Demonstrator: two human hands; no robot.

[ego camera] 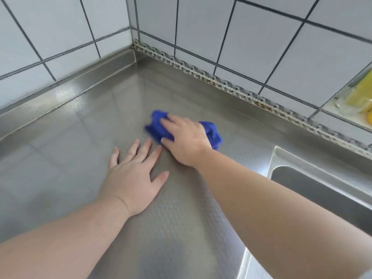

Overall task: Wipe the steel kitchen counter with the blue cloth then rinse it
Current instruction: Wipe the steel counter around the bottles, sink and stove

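The blue cloth (156,125) lies bunched on the steel counter (80,125), in the middle of the view. My right hand (185,139) lies on top of the cloth and presses it onto the steel, fingers fairly straight and pointing left; blue folds stick out on both sides of the hand. My left hand (132,176) rests flat on the bare counter just in front of the cloth, fingers spread and straight, holding nothing. Its fingertips lie close to my right thumb.
White tiled walls meet in a corner (133,37) behind the counter, with a raised steel lip along both. The sink basin (314,186) opens at the right. A recessed ledge at the far right holds a yellow object (360,93) and a clear container.
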